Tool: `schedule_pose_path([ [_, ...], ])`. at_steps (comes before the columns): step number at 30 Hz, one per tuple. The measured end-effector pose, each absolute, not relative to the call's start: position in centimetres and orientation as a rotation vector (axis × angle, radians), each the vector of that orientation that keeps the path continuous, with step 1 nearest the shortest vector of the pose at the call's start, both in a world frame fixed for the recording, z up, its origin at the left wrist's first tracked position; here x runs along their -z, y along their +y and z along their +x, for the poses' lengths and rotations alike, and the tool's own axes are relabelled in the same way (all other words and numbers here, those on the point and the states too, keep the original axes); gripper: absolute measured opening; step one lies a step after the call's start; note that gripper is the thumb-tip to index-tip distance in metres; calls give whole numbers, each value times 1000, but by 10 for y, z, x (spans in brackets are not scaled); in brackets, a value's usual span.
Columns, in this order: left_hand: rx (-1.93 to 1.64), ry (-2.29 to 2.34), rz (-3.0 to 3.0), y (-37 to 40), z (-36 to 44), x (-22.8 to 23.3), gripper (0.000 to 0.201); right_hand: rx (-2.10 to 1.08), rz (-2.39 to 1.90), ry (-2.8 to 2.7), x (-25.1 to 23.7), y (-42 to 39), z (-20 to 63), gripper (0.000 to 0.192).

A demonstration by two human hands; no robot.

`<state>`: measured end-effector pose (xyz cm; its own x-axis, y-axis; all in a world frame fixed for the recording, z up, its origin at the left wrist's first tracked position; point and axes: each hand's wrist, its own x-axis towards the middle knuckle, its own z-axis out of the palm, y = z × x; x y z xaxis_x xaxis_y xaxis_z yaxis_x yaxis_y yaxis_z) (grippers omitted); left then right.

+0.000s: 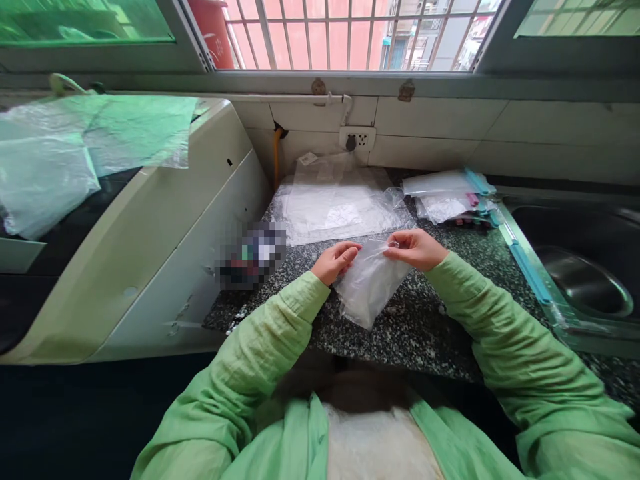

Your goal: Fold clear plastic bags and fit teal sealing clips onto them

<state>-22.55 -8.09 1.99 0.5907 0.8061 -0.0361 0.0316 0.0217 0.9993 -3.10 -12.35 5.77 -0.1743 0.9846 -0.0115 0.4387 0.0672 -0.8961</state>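
Between my hands, over the speckled dark countertop (420, 333), hangs a clear plastic bag (373, 283). My left hand (336, 262) grips its upper left side with thumb and fingers together. On the other side, my right hand (414, 249) pinches the bag's top right corner. Just behind the hands lies a pile of flat clear plastic bags (340, 203). Farther right sits a stack of clear bags with coloured slider strips (447, 193), some blue and some pink.
A steel sink (580, 267) is at the right, with a blue strip (530, 270) along its edge. At the left stands a large cream appliance (200, 173) with plastic sheets (100, 140) on top. A blurred-out item (253, 257) lies beside it. A wall socket (357, 139) holds a plug.
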Motion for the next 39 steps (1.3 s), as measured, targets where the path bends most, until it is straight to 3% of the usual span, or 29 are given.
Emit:
schedule_pose_path([
  [9, -611, 670, 1444, -90, -218, -20, 43, -1020, -1452, -1801, -53, -126, -47, 29],
  [26, -915, 803, 1329, -87, -221, -22, 42, -946, -1462, -1637, -57, -124, -39, 43],
  [39, -936, 757, 1431, -87, -224, -22, 37, -862, -1420, -1551, -60, -126, -39, 40],
])
